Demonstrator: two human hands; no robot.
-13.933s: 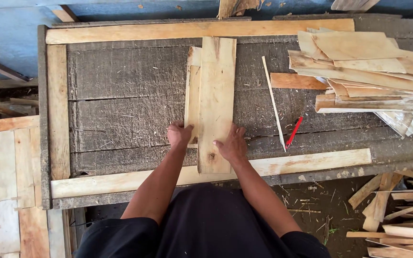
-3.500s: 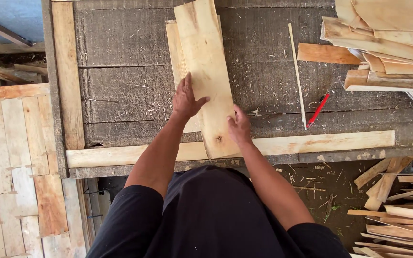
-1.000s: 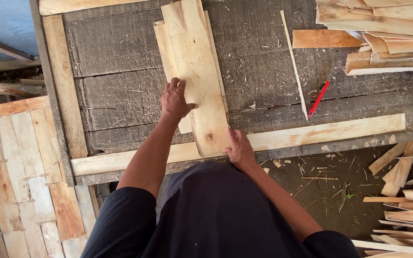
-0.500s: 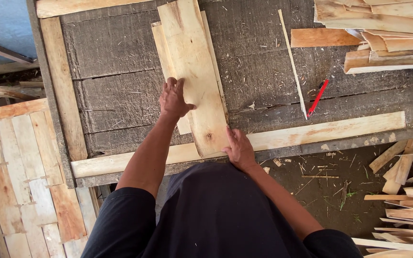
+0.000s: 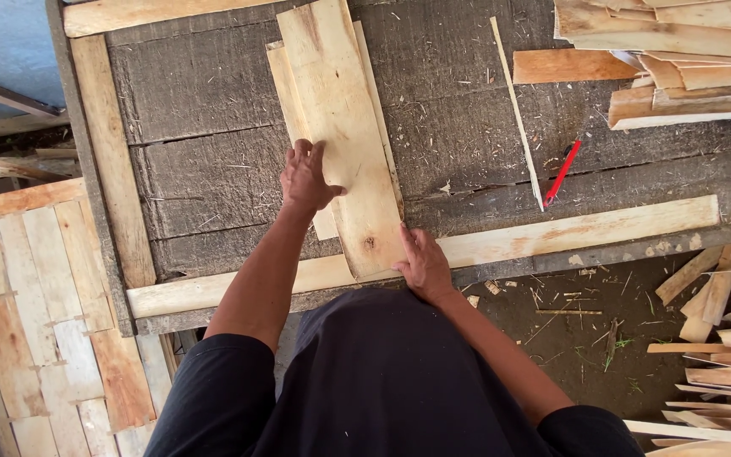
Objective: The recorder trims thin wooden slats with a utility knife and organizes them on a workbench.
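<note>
Boards (image 5: 340, 110), pale and thin, lie stacked lengthwise across a grey bench (image 5: 205, 101) in the head view, their near ends resting on the front rail (image 5: 552, 237), a light strip running along the bench's near edge. The top board is the widest and has a small knot near its lower end; two narrower ones peek out beneath it on the left. The left hand (image 5: 306, 179) lies flat with fingers spread on the left edge of the stack, pressing rather than gripping. The right hand (image 5: 422, 262) rests open at the stack's lower right corner, fingers against the top board's end where it crosses the rail. A side rail (image 5: 107, 169) runs along the bench's left edge and another strip along the far edge. To the right of the stack lie a thin sliver (image 5: 513, 101) and, just beside its near end, a red pencil (image 5: 562, 172). A pile of offcuts (image 5: 678, 59) sits at the bench's far right. A pallet (image 5: 35, 313) of pale slats lies at the left, and scraps (image 5: 721, 338) litter the ground at the right.
</note>
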